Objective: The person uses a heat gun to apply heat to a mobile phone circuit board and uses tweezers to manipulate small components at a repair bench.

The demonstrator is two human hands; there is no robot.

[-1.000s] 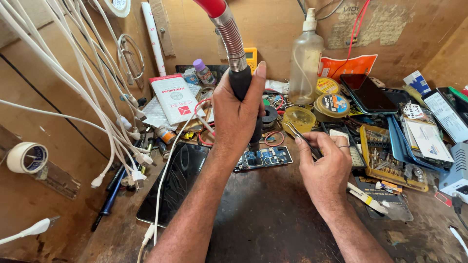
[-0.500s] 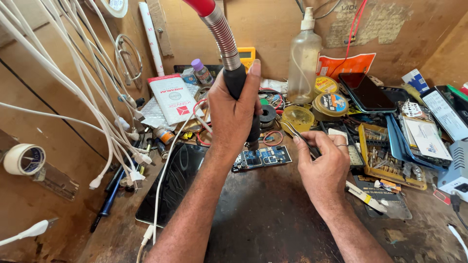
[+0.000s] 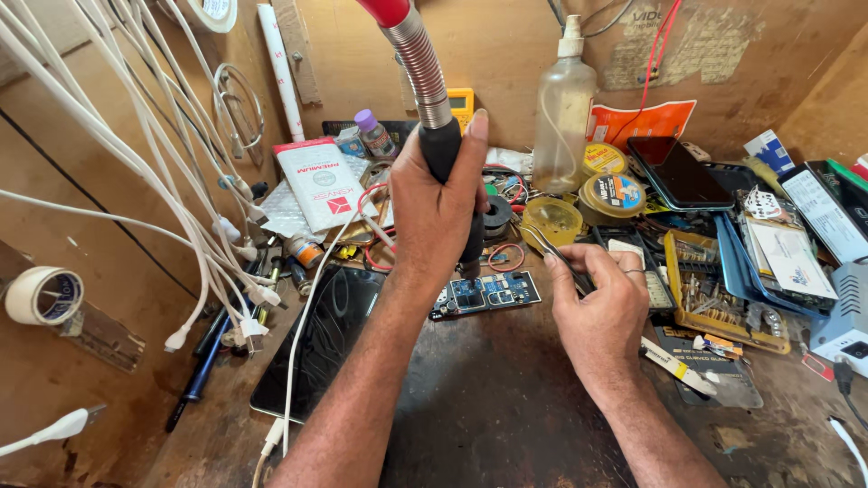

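Little had moved since the earlier frame: the left hand still gripped the hot-air gun handle over the blue circuit board. The right hand pinched tweezers beside it. A yellow tray held small parts.

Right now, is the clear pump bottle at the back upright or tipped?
Upright. The clear pump bottle stands on its base against the wooden back wall, pump head on top.
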